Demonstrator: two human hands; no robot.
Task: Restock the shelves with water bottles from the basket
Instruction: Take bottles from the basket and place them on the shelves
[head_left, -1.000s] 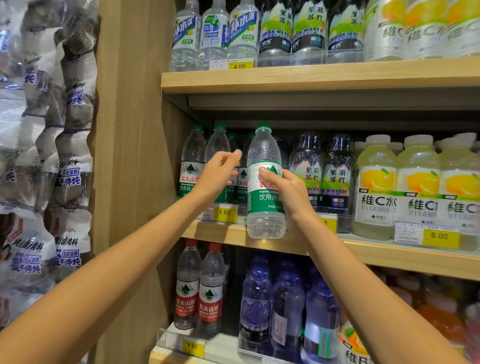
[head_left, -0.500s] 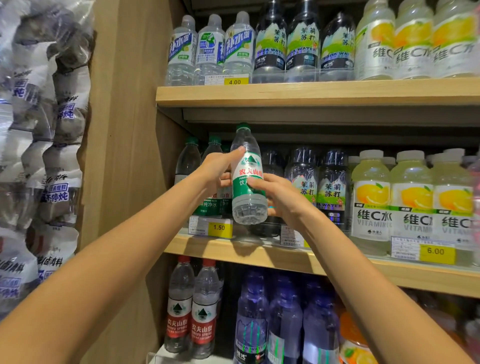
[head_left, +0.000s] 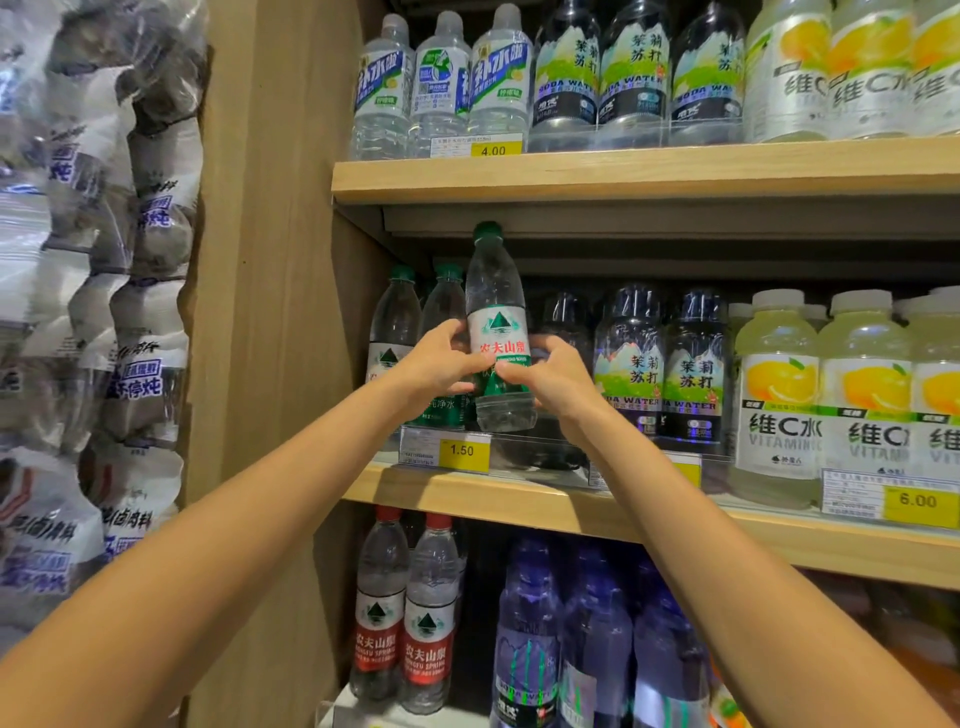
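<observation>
While the pale wooden shelf (head_left: 467, 493) carries rows of clear plastic bottles (head_left: 691, 374), the left grip (head_left: 441, 364) and right grip (head_left: 556, 379) both clasp a green-capped water bottle (head_left: 493, 291) just above its front edge.

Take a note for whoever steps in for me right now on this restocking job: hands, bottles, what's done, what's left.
Left hand: grips the green-capped water bottle at its label, from the left.
Right hand: grips the same bottle lower down, from the right.
Bottle: in the air, slightly tilted, at the front of the middle shelf, beside two green-capped bottles standing behind the 1.50 tag.
Done: bottle is at its row, not set down.
Left: stand it in the spot left of the soda water bottles; basket out of view, remaining stock unknown.
</observation>
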